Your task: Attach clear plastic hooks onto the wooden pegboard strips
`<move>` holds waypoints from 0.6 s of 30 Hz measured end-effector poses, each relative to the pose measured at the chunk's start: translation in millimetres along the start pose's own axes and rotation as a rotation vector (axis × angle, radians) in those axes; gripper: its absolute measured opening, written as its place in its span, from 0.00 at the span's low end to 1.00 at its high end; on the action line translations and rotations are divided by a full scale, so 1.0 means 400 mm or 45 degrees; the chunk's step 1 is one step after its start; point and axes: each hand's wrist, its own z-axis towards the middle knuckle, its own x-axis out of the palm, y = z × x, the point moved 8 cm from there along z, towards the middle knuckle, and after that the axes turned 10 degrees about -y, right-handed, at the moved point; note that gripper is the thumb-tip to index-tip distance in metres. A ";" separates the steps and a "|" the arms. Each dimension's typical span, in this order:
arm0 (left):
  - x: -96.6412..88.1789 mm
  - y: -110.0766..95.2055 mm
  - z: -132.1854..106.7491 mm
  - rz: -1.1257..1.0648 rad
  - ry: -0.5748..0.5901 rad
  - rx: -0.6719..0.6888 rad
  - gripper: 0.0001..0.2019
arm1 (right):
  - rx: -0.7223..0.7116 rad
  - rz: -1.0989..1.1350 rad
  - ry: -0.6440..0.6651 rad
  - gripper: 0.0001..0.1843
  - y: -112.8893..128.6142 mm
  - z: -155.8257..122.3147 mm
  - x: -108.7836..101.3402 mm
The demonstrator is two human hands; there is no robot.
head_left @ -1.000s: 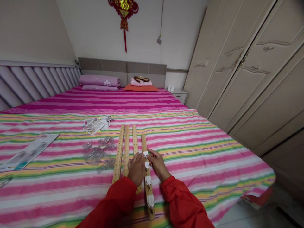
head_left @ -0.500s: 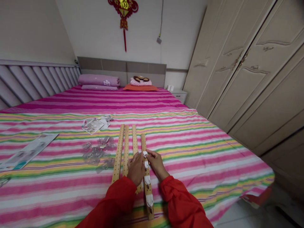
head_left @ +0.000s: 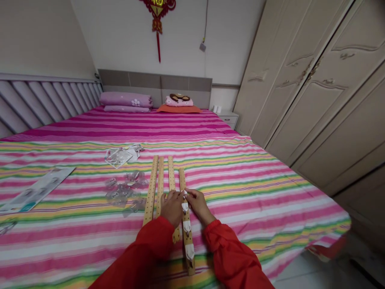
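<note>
A narrow wooden strip with holes (head_left: 182, 178) lies lengthwise on the bed, pointing away from me. At its upper part my left hand (head_left: 171, 209) and my right hand (head_left: 199, 206) meet from both sides, fingers closed on a small white hook (head_left: 184, 194). The fingertips partly hide this hook. Nearer to me on the same strip sit a second white hook (head_left: 185, 208), a third hook (head_left: 187, 227) and a fourth hook (head_left: 189, 253), each with a metal tip. Left of it lie three more perforated strips (head_left: 171, 172), one partly under my left hand.
Clear plastic blister pieces (head_left: 122, 192) are heaped left of the strips. Behind them lie small packets (head_left: 120, 154); a long flat package (head_left: 39, 190) is at far left. Striped cloth (head_left: 255, 192) covers the bed. Folded bedding (head_left: 126, 100) lies by the headboard, and wardrobes (head_left: 319, 92) stand right.
Both hands stay at the same hook, with only a slight shift of the fingers. The left fingers lie a little lower over the neighbouring strips. The view has tilted slightly.
</note>
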 end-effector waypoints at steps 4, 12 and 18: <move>0.004 -0.010 0.006 0.072 0.010 0.056 0.28 | -0.004 -0.057 0.017 0.20 -0.002 0.008 0.002; 0.005 0.000 0.004 0.007 0.030 -0.014 0.27 | 0.065 0.000 0.074 0.27 0.011 -0.007 0.000; -0.062 0.068 0.003 -0.301 -0.101 -0.127 0.27 | 0.199 0.162 0.015 0.37 0.002 -0.019 -0.023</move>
